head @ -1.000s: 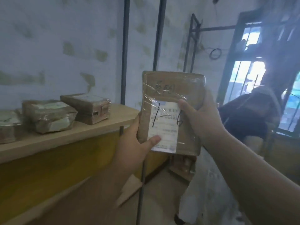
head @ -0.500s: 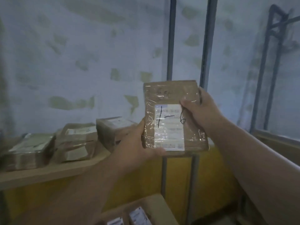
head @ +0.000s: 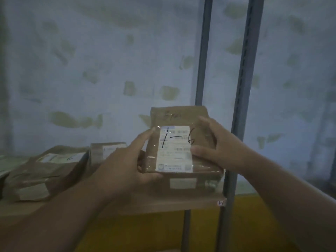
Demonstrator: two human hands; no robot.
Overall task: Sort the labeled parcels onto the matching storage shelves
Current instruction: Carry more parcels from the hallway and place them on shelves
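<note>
Both hands hold the parcel (head: 179, 140) over the shelf (head: 163, 204), just left of the post (head: 241, 106). The left hand (head: 127, 166) grips its left edge, fingers curled under; the right hand (head: 214, 148) pinches the right side, thumb on the label (head: 175, 148) marked "1-6". It looks to sit atop another box (head: 183, 184): released tilted, it could slide off. The shelf tag (head: 221, 203) is too blurred to confirm a match.

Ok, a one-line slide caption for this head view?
Both hands, left hand and right hand, hold a taped parcel marked 1-6 over a wooden shelf bearing other parcels.
</note>
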